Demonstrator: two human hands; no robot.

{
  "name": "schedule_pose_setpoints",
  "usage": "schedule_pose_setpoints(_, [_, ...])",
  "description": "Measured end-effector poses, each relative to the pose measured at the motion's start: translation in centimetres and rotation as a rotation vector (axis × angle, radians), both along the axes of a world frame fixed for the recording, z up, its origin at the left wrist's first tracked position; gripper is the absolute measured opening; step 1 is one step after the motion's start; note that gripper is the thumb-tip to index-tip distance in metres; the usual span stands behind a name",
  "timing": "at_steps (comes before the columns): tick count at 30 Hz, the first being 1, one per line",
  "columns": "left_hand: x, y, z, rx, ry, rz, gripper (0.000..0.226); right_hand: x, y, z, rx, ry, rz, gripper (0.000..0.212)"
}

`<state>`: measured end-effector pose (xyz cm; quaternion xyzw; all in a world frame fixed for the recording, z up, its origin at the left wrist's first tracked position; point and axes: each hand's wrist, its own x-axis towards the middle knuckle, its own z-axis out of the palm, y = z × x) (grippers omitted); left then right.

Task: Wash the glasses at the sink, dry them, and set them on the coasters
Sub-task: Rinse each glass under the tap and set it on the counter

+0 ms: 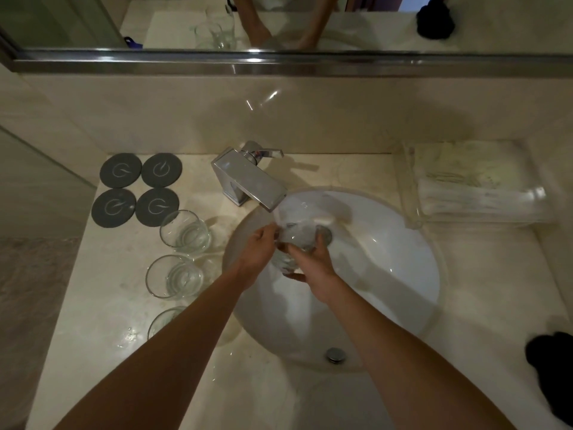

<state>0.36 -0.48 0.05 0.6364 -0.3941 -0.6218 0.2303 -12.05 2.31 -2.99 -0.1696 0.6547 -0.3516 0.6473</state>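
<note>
We are in the washing step, both our left hand (259,249) and right hand (313,263) grasping one glass (294,240) under the faucet (248,181) at frame centre, and next comes drying it for the coasters (136,189) at upper left.

Both forearms bare to the frame edge at 6 o'clock; no sleeves visible. Left hand (259,252) and right hand (316,268) ungloved, unadorned.
</note>
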Motion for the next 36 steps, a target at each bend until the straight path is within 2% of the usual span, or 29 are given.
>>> schedule_pose_setpoints(3, [0.2, -0.1, -0.7, 0.024, -0.031, -0.044, 0.022, -0.9, 0.6, 0.2, 0.175, -0.196, -0.031, 0.054])
schedule_pose_setpoints(4, [0.2, -0.1, -0.8, 0.038, -0.045, -0.061, 0.025, -0.9, 0.7, 0.1, 0.227, -0.225, -0.03, 0.053])
schedule_pose_setpoints(8, [0.1, 0.0, -1.1, 0.058, -0.076, -0.077, 0.035, -0.4, 0.9, -0.3, 0.335, -0.321, -0.006, 0.079])
schedule_pose_setpoints(12, [0.6, -0.1, -1.3, 0.064, -0.1, -0.116, 0.032, -0.4, 0.7, 0.3, 0.374, -0.435, 0.103, 0.084])
schedule_pose_setpoints(18, [1.7, -0.7, -1.2, -0.008, -0.041, -0.095, 0.028, -0.5, 0.1, 1.9, 0.306, -0.457, 0.193, 0.061])
schedule_pose_setpoints(24, [2.4, -1.3, -1.6, -0.121, -0.094, -0.132, 0.033, -0.4, -1.2, 1.3, 0.238, -0.446, 0.011, 0.065])
schedule_pose_setpoints(29, [2.3, -1.0, -1.7, -0.202, -0.156, -0.124, 0.029, 0.2, -2.4, 0.5, 0.196, -0.412, -0.231, 0.038])
schedule_pose_setpoints(36, [2.6, -0.8, -2.1, -0.184, 0.03, -0.013, 0.031, 0.8, -3.9, 0.2, 0.111, -0.323, -0.107, 0.04])
